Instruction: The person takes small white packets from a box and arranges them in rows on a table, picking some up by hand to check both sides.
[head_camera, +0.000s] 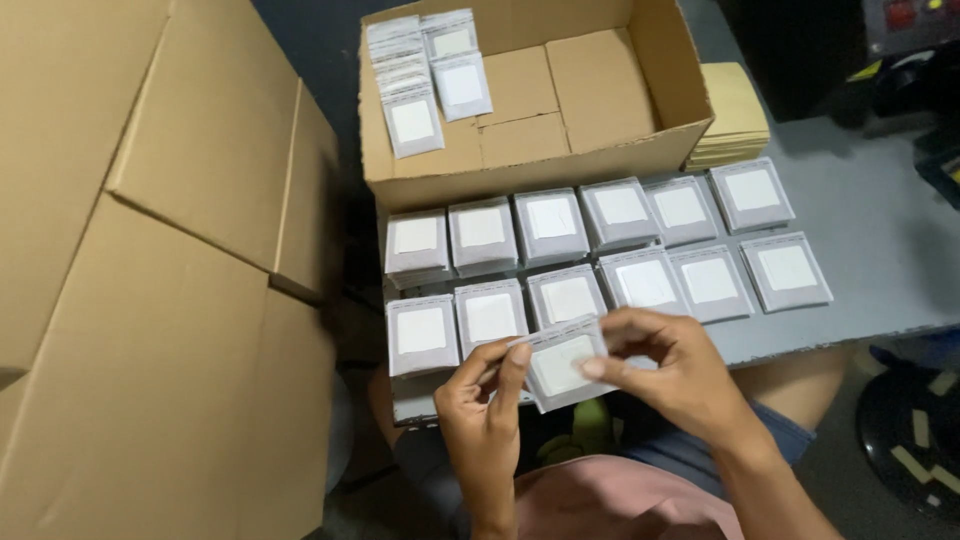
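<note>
We hold one small clear pouch (562, 362) with a white square insert between both hands, above the near edge of the grey desk (880, 250). Our left hand (487, 410) is closed on the pouch's left edge, thumb and forefinger pinching it. Our right hand (672, 372) is closed on the right edge, its fingertips on the pouch's upper corner and face. The pouch is tilted slightly and sits clear of the desk surface.

Just beyond the hands, two rows of pouch stacks (600, 255) lie side by side on the desk, each stack touching or just beside its neighbour. The near row ends just above the held pouch.

Behind the rows stands an open cardboard box (560, 110). In its left rear corner lie packed pouches (425, 80) in two short lines; we see the rest of the box floor bare. Just beside the box's right wall rests a pile of tan envelopes (735, 110). A large closed carton (150, 270) stands to our left, well apart from the hands.
</note>
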